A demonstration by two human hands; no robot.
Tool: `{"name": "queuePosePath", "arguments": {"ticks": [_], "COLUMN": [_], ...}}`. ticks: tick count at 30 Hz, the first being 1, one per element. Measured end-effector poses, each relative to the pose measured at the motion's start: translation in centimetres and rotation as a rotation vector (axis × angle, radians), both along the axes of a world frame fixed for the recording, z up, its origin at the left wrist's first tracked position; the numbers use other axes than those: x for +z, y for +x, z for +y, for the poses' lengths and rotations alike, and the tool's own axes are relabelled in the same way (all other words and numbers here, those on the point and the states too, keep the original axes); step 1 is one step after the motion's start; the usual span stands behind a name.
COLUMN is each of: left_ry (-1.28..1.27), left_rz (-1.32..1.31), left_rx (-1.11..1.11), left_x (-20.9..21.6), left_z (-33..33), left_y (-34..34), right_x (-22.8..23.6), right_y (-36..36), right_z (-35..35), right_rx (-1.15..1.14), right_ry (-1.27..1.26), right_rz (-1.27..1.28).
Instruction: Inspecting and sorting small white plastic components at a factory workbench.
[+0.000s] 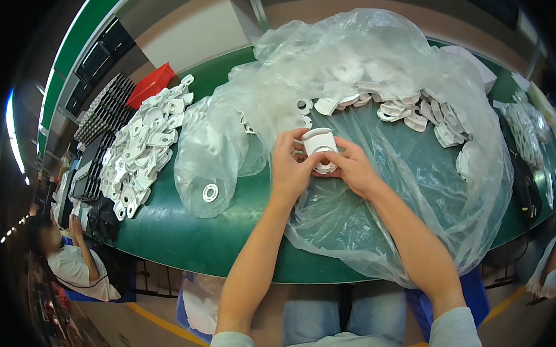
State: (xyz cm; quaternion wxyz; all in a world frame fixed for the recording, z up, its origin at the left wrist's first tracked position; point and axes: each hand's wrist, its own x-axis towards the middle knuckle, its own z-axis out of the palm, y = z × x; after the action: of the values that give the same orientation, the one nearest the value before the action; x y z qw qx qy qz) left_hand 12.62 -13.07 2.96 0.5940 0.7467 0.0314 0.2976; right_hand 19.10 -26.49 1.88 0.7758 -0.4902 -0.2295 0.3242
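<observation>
White molded piece [318, 141] sits between the 2 hands, held up over the green table [169, 228]; the left hand [292, 163] grips its 9 o'clock side, the right hand [355, 167] its 3 o'clock side, both thumbs meeting at the ringed 6 o'clock end. Whether it is 1 part or 2 joined, I cannot tell. It looks like hard plastic: probably light, stiff and a little slick, with the curved lip at 12 o'clock perhaps easiest to chip. The side walls seem the surest hold, with thumbs on the ring.

Farther out, a see-through plastic bag [409, 192] spreads under the right forearm and bulges up toward 12 and 1 o'clock; its loose folds could snag fingers and block the white parts [443, 120] near 3 o'clock. A lone ring [205, 193] shows at 8 o'clock, a heap of white pieces [143, 142] at 9, a red bin [150, 85] at 10, a white box [478, 72] at 2.
</observation>
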Motion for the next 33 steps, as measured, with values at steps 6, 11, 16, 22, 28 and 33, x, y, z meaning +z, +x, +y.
{"name": "queuePosePath", "arguments": {"ticks": [6,11,16,22,28,33], "left_ry": [0.104,0.245,0.67,0.773,0.52,0.158], "left_rz": [-0.109,-0.098,-0.073,0.251,0.03,-0.135], "left_rx": [0.375,0.725,0.731,0.769,0.789,0.793], "left_x": [1.0,-1.1,-2.4,-2.5,-1.7,0.7], "left_z": [3.3,8.4,10.0,9.2,8.9,8.6], "left_y": [-0.3,-0.1,1.2,0.9,-2.0,-3.7], "right_x": [1.1,1.4,1.6,1.4,1.1,1.4], "right_y": [-0.1,-0.1,-0.5,-0.2,-0.1,-0.1], "right_z": [-0.7,-0.3,-0.4,-0.7,-0.4,-0.4], "right_rx": [-0.037,-0.087,-0.094,-0.094,-0.063,-0.071], "right_ry": [-0.029,-0.049,-0.046,-0.01,0.022,0.042], "right_rz": [0.054,0.058,0.068,0.089,0.09,0.084]}}
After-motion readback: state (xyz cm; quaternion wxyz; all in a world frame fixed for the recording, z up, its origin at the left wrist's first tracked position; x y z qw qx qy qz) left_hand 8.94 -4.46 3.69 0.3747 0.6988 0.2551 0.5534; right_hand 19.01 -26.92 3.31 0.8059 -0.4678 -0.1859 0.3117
